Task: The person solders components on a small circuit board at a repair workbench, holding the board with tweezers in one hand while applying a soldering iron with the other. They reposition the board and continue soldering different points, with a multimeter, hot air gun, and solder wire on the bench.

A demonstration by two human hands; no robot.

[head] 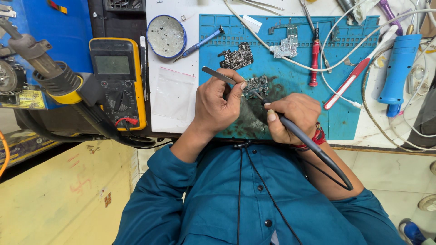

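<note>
My left hand (pixel 217 105) pinches metal tweezers (pixel 217 75), their tips pointing down at a small dark circuit board (pixel 257 85) on the blue work mat (pixel 345 113). My right hand (pixel 290 117) grips a black soldering iron (pixel 295 131) like a pen, its tip touching the same board. The iron's black cable (pixel 336 172) loops back past my right wrist. A second dark circuit board (pixel 236 57) lies farther up the mat, and a silver shielded board (pixel 286 45) sits to its right.
A yellow multimeter (pixel 117 77) and a hot-air gun nozzle (pixel 41 63) stand at the left. A round tin (pixel 166 35), a blue screwdriver (pixel 202 43), a clear plastic bag (pixel 173 93), a red screwdriver (pixel 314 61), a red-and-white tool (pixel 354 77), a blue handheld tool (pixel 398 68) and white cables (pixel 336 41) surround the mat.
</note>
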